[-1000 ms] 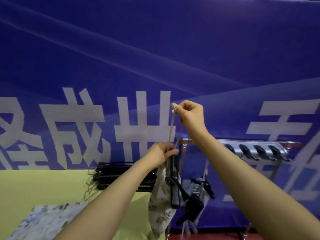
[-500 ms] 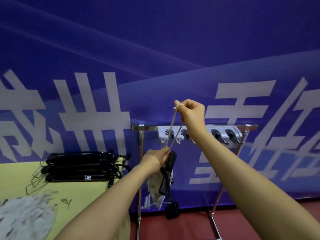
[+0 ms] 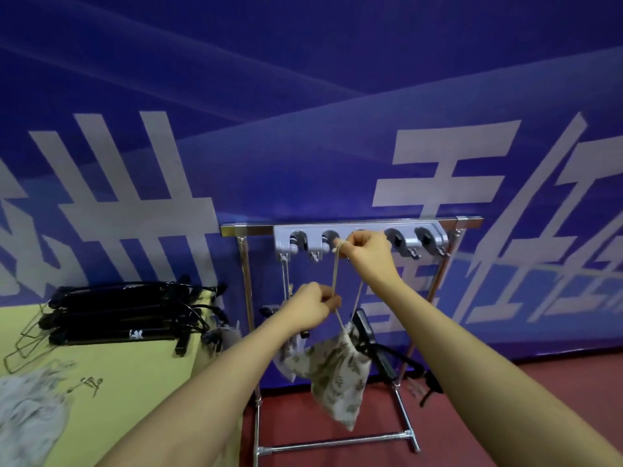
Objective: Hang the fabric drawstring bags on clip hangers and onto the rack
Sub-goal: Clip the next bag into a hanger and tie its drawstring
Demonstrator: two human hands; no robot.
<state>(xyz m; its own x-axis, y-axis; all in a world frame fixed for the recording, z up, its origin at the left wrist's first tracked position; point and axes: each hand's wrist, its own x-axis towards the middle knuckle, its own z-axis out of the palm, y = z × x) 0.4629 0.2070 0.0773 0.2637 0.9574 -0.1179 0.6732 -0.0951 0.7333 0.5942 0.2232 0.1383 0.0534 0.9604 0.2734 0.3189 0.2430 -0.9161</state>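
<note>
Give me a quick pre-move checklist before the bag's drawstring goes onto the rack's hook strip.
1. Right hand pinches the drawstring loop up at the hook strip: ok.
2. Left hand grips the drawstring lower down: ok.
3. Leaf-print bag hangs free below both hands: ok.
4. Loop actually seated on a hook: cannot tell, the right hand covers it.
5. Black clip hanger clipped to the bag: cannot tell.
6. Rack standing upright: ok.
</note>
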